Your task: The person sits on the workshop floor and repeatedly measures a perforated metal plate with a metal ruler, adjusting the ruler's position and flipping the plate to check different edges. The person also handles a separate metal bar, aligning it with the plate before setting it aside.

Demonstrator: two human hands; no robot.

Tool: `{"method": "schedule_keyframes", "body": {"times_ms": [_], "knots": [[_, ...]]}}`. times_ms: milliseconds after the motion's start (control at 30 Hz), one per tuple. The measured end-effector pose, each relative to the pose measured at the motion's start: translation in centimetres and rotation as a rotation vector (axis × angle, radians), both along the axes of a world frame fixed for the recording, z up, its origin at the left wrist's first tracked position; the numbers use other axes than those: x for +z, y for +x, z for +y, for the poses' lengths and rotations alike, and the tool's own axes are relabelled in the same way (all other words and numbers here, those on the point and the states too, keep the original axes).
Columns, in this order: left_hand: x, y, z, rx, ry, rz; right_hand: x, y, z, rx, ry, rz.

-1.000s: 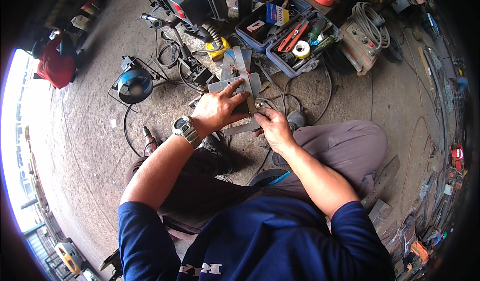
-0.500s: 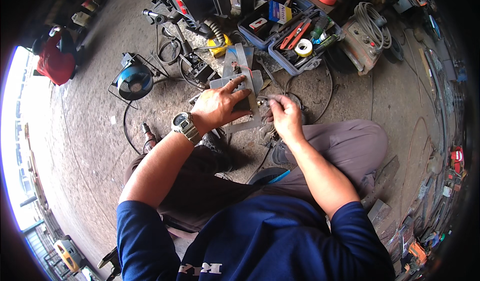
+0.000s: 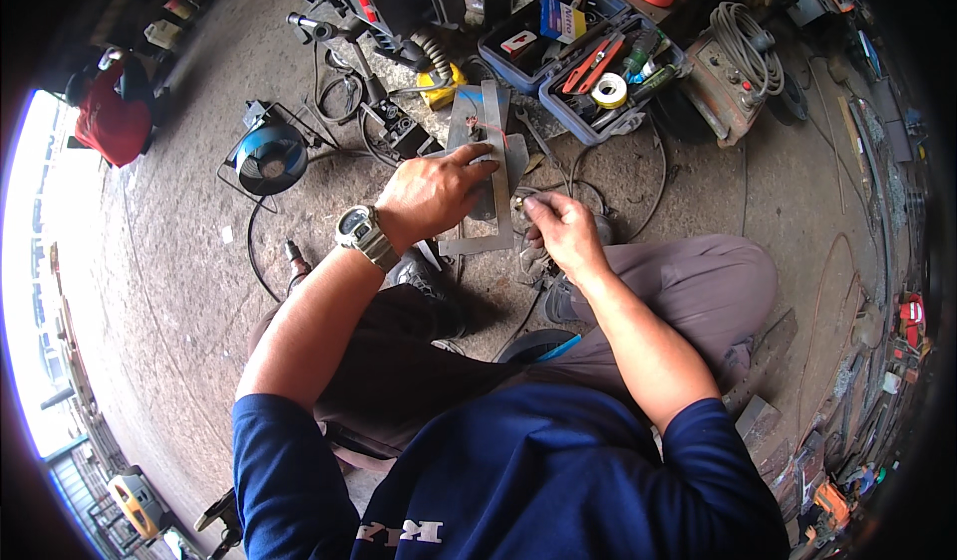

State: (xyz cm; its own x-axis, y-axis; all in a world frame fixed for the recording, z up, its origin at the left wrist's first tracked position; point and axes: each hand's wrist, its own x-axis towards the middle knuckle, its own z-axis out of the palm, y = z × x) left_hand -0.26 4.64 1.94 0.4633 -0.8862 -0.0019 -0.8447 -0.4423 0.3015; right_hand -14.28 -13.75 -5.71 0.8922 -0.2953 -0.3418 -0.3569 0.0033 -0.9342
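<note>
A flat L-shaped steel square [image 3: 501, 193] lies over grey metal plates [image 3: 464, 113] in front of me. My left hand [image 3: 431, 197] reaches onto it from the left, its fingertips on the long blade and its thumb mostly hidden. The fingers look curled against the square's inner edge. Just right of the blade, my right hand [image 3: 568, 231] is closed in a pinch, apart from the square. A small brassy tip [image 3: 519, 202] shows at its fingertips; the rest is hidden, so I cannot tell its kind.
Beyond the plates stand an open blue toolbox [image 3: 598, 133] with tape and red-handled tools, and a yellow-and-black device [image 3: 439, 91]. A wrench [image 3: 536, 133] lies nearby. Left are a small fan [image 3: 271, 161] and cables; right, a welding machine [image 3: 733, 96]. A person in red crouches far left.
The square has turned slightly and stands straighter. My left hand has drawn its fingers in from their wider spread. My right hand has shifted slightly, still pinching.
</note>
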Motion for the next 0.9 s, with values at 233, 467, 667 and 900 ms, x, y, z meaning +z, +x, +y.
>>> {"method": "schedule_keyframes", "body": {"times_ms": [233, 467, 667, 900], "knots": [[-0.8, -0.7, -0.2, 0.039, -0.094, 0.025, 0.5, 0.1, 1.7, 0.068, 0.281, 0.038], [-0.9, -0.9, -0.3, 0.114, -0.145, 0.083, 0.2, 0.1, 1.5, 0.055, 0.317, 0.041], [-0.9, 1.3, 0.6, 0.081, -0.25, 0.091, 0.0, 0.1, 1.3, 0.026, 0.391, 0.049], [1.1, 3.1, 1.9, 0.095, -0.115, 0.057, -0.3, 0.1, 1.2, 0.03, 0.425, 0.033]]}}
